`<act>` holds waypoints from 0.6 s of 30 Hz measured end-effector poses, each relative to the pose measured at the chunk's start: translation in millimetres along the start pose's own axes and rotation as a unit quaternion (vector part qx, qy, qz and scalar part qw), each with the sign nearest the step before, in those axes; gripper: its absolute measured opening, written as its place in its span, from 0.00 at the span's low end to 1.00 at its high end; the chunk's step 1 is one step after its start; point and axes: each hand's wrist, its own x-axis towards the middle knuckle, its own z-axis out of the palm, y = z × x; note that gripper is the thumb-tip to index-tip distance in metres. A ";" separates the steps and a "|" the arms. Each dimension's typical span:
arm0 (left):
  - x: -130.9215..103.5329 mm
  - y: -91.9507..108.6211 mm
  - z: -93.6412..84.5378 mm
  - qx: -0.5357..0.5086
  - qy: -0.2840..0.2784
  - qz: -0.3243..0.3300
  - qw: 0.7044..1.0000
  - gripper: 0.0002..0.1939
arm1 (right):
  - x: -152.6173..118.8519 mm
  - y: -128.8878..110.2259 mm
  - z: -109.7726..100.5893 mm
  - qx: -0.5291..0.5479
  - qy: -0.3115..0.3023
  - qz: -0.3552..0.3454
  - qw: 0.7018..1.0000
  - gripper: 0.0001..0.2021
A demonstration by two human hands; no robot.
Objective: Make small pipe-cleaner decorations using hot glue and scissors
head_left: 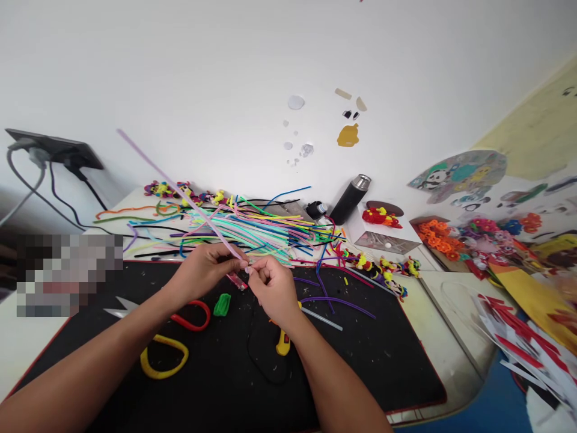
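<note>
A long pale pink pipe cleaner [174, 185] slants up to the left from the fingers of my left hand [205, 267], which pinch it near its lower end. My right hand [274, 285] meets the left at that end, its thumb and forefinger closed on the same piece. Both hands are above the black mat [216, 391]. Beneath my left forearm lie scissors with a red handle [198, 316] and scissors with a yellow handle [164, 358]. A small green bundle [222, 305] rests between the forearms. A yellow glue gun [283, 341] is partly hidden by my right forearm.
Behind the mat lies a pile of coloured pipe cleaners [252, 228]. Finished small figures [387, 273] sit at the right. A black thermos [350, 199] leans beside a white box [383, 239]. A power strip [54, 150] with cables is at the left.
</note>
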 end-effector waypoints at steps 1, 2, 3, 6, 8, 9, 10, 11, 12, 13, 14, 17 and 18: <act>-0.1 0.9 -1.5 0.018 -0.004 0.008 1.000 0.11 | -0.1 0.1 0.2 -0.010 -0.003 -0.008 1.000 0.06; -0.3 2.5 -2.6 0.035 -0.009 0.017 0.999 0.11 | -0.2 0.4 0.3 -0.021 -0.007 -0.016 1.000 0.06; -0.5 4.4 -3.2 0.050 -0.013 0.025 0.998 0.10 | -0.3 0.9 0.5 -0.033 -0.015 -0.023 0.999 0.06; -1.2 9.8 -3.0 0.074 -0.032 0.037 0.996 0.09 | -0.1 3.1 0.6 -0.069 -0.039 -0.034 0.996 0.05; -1.5 11.0 -1.9 0.075 -0.041 0.035 0.996 0.09 | 0.2 4.4 0.3 -0.089 -0.050 -0.034 0.994 0.05; -1.4 10.8 -1.2 0.072 -0.042 0.029 0.996 0.09 | 0.4 4.9 0.1 -0.097 -0.052 -0.034 0.993 0.04; -1.3 10.2 -0.6 0.067 -0.042 0.023 0.997 0.09 | 0.6 5.4 -0.1 -0.106 -0.050 -0.035 0.993 0.04; -1.1 9.4 0.0 0.061 -0.040 0.016 0.997 0.09 | 0.8 5.7 -0.4 -0.114 -0.048 -0.036 0.992 0.04; -0.8 8.6 0.4 0.056 -0.038 0.011 0.998 0.09 | 0.8 6.0 -0.6 -0.123 -0.046 -0.039 0.991 0.04; -0.6 7.9 0.7 0.052 -0.037 0.008 0.998 0.09 | 0.8 6.3 -0.8 -0.133 -0.046 -0.042 0.989 0.04; -0.3 7.3 0.8 0.049 -0.037 0.008 0.998 0.09 | 0.7 6.6 -0.9 -0.142 -0.045 -0.046 0.988 0.03; 0.1 5.6 0.4 0.047 -0.043 0.012 0.998 0.08 | 0.2 7.3 -1.1 -0.162 -0.046 -0.055 0.984 0.02; 0.1 4.9 0.0 0.047 -0.044 0.012 0.998 0.08 | 0.0 7.3 -1.1 -0.162 -0.044 -0.056 0.984 0.02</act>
